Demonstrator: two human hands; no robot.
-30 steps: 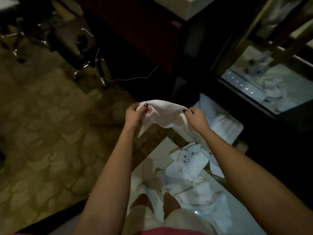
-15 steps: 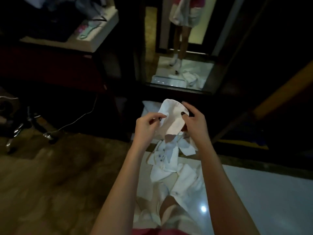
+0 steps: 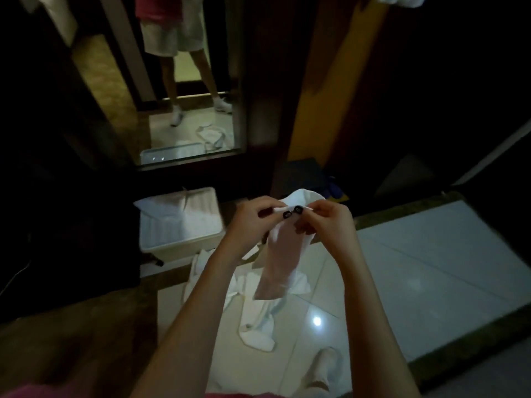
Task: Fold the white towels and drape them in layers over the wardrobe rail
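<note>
Hanging from both hands, the white towel is held in the air in front of the body, above the tiled floor and the loose pile of towels lying on it. Its top edge is pinched by the fingers of the left hand and by those of the right hand, the 2 hands nearly touching. Neither hand is open — each is closed on the cloth.

The towel is judged to be light, thin and wholly limp: no shape is kept unless it is supported, and folds can slide apart if only 1 layer is caught. A hold at the top edge, through all layers, is therefore suggested, with the hands spread toward the 2 corners when a crease is wanted.

The long axis runs vertically — top at the hands, free end pointing down to the floor — and the strip is narrowed, seemingly folded lengthwise. The wardrobe rail itself cannot be made out; a scrap of white cloth is seen at the upper edge.
</note>
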